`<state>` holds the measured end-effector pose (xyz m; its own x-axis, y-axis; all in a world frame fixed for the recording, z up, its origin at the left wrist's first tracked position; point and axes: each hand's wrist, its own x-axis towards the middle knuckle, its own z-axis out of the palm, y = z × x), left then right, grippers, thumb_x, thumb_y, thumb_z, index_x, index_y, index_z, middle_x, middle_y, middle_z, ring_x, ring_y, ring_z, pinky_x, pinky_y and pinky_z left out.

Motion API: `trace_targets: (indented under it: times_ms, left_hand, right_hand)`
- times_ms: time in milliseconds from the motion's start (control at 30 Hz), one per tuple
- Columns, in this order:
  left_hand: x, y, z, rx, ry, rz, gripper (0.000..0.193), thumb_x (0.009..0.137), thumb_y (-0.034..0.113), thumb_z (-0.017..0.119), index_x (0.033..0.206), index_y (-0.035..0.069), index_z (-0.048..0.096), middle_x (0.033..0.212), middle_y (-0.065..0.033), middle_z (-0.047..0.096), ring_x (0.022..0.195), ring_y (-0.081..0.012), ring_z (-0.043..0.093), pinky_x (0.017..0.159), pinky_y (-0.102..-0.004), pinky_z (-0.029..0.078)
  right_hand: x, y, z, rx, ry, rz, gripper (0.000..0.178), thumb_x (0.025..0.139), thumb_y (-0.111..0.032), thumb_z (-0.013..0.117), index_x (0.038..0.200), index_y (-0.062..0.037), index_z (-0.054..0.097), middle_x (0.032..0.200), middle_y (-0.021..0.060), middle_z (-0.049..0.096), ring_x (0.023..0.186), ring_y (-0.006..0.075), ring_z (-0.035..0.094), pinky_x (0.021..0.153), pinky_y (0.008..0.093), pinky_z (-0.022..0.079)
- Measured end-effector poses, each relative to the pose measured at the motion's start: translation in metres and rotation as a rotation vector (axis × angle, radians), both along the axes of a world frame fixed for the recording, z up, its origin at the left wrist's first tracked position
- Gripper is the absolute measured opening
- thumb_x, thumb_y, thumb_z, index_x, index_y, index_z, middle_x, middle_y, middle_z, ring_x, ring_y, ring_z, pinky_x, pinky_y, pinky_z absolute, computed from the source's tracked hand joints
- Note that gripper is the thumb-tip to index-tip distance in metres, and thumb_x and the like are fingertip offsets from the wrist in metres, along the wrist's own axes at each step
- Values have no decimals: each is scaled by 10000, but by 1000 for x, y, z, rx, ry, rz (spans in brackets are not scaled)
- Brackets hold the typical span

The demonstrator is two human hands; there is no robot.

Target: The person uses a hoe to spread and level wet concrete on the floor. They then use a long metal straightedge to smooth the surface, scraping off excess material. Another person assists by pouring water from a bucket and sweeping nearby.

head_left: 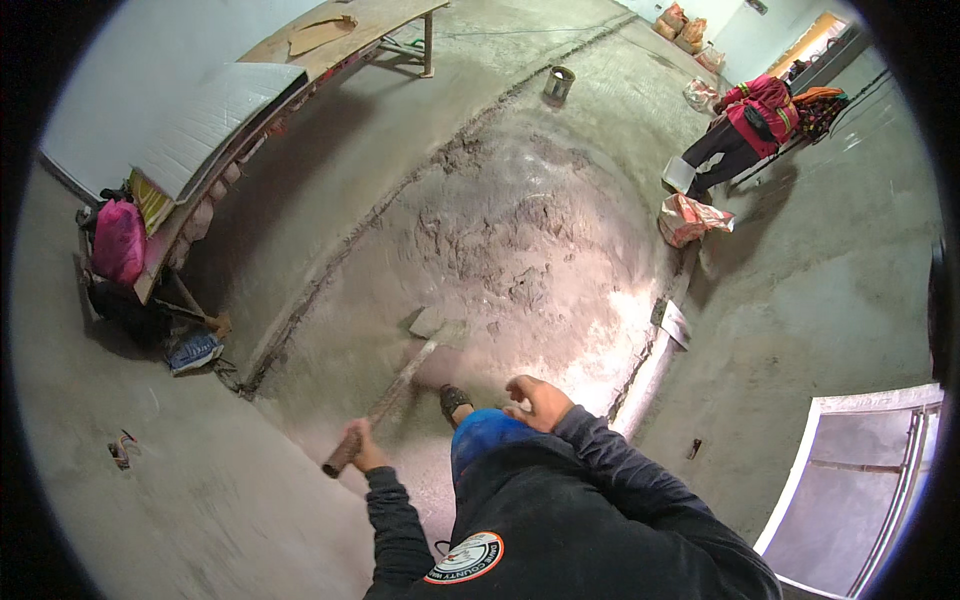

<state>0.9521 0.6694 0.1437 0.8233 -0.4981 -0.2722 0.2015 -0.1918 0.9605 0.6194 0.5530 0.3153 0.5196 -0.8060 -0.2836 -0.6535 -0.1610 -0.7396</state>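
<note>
My left hand (366,446) is wrapped round the upper end of a shovel's long handle (395,390). The handle slants away toward the middle of the floor. Its flat blade (428,321) lies at the near left side of a wet, lumpy grey mortar heap (520,225). In front of my body, over the blue cloth at my leg (488,432), is my right hand (542,404). Its fingers are loosely bent and apart, with nothing seen in them. One of my dark shoes (456,398) stands just left of that hand.
A long wooden table (345,30) runs along the left wall, carrying a foil-faced sheet (215,125) and a pink bag (119,240). Beyond the heap stands a bucket (558,85). At right, a bending person in a red jacket (765,110) is beside a torn sack (690,220).
</note>
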Motion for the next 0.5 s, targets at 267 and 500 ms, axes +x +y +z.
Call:
trace_targets:
  times_ms: [267,500]
  left_hand:
    - [97,-4,5,-137,283,362,342,842,277,557,1042,0,533,1018,-86,549,973,-181,501,858,-334,396]
    - [130,19,45,-193,-15,403,182,785,187,619,851,18,608,872,-47,591,825,-174,537,764,-322,423]
  right_hand:
    - [-31,22,-32,184,69,-50,333,777,-243,629,958,25,549,832,169,617,753,282,610,684,354,484]
    - [-38,26,-46,218,123,50,292,784,-207,638,937,30,561,855,167,631,790,246,626,698,326,493]
